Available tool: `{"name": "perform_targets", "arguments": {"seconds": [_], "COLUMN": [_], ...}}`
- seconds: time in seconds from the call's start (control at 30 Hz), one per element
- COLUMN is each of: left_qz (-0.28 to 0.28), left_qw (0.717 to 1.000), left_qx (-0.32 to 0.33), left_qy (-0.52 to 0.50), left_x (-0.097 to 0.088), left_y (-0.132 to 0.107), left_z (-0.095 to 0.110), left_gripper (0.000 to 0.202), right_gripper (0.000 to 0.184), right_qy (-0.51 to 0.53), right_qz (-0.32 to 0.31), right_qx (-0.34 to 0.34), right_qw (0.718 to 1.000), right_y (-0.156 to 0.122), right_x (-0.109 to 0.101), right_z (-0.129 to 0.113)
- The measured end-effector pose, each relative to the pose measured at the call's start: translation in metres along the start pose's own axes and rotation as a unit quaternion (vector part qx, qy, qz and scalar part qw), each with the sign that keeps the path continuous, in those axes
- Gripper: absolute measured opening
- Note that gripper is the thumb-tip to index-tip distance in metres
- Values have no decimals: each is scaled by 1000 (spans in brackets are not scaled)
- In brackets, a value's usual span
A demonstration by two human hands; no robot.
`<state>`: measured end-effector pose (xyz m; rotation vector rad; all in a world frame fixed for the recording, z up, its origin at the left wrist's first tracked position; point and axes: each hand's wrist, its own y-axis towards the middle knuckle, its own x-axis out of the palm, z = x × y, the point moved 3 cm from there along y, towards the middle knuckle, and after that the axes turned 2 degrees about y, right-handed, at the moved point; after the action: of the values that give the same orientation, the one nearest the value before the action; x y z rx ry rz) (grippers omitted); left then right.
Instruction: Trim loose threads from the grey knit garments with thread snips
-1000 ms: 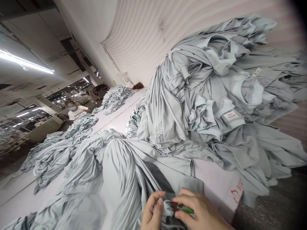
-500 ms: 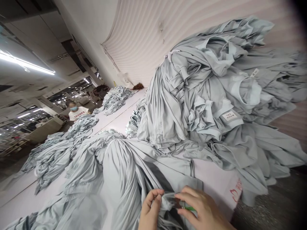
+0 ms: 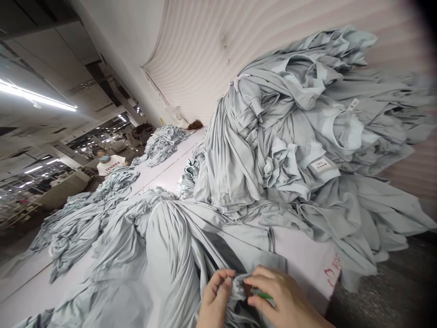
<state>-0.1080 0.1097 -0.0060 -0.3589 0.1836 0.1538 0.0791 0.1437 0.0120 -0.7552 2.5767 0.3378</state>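
Where the surface [image 3: 307, 262] runs out below the pile [image 3: 290, 136], the left hand [image 3: 215, 303] has its grip pinched shut on a fold of the garment [image 3: 191, 246], lifting it clear. The right hand [image 3: 287, 303], grip closed on a green tool [image 3: 264, 296], steadies the same fold, likely keeping it taut.

Left hand [image 3: 214, 303] beside right hand [image 3: 282, 301] (both pinched)
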Motion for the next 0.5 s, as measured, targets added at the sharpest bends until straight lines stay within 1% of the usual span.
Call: {"name": "perform_targets", "arguments": {"seconds": [0.07, 0.1, 0.13, 0.2, 0.23, 0.27, 0.3, 0.33, 0.37, 0.4, 0.43, 0.47, 0.5], "left_qz": [9, 22, 44, 108, 140, 169, 192, 201, 192, 163, 118, 59, 2], "left_qw": [999, 997, 992, 969, 957, 949, 947, 951, 955, 958, 956, 946, 929], "left_qx": [6, 22, 53, 146, 184, 205, 207, 196, 187, 188, 201, 217, 225], "left_qy": [34, 64, 102, 165, 175, 169, 151, 133, 127, 143, 180, 233, 294], "left_x": [2, 4, 6, 9, 10, 11, 11, 12, 15, 20, 27, 37, 48], "left_y": [-2, -4, -6, -13, -16, -18, -19, -18, -16, -13, -9, -5, -2], "left_z": [1, 2, 4, 9, 12, 14, 16, 18, 22, 27, 33, 39, 42], "left_gripper": [46, 44, 43, 41, 40, 38, 35, 32, 29, 26, 23, 20, 18], "right_gripper": [20, 19, 18, 17, 17, 18, 18, 18, 15, 12, 9, 8, 7], "right_qy": [6, 8, 9, 4, -9, -28, -51, -71, -83, -85, -79, -65, -49], "right_qz": [8, 18, 31, 69, 99, 132, 167, 196, 216, 227, 230, 227, 225], "right_qx": [2, 5, 12, 41, 63, 88, 115, 139, 156, 166, 168, 164, 157], "right_qw": [1000, 1000, 999, 997, 993, 987, 978, 968, 960, 956, 955, 958, 960], "right_y": [-1, -2, -4, -10, -13, -16, -19, -21, -21, -21, -19, -17, -15], "right_x": [1, 1, 0, -3, -7, -10, -14, -17, -20, -21, -20, -19, -18], "right_z": [3, 7, 12, 30, 41, 53, 65, 75, 83, 88, 91, 92, 90]}}
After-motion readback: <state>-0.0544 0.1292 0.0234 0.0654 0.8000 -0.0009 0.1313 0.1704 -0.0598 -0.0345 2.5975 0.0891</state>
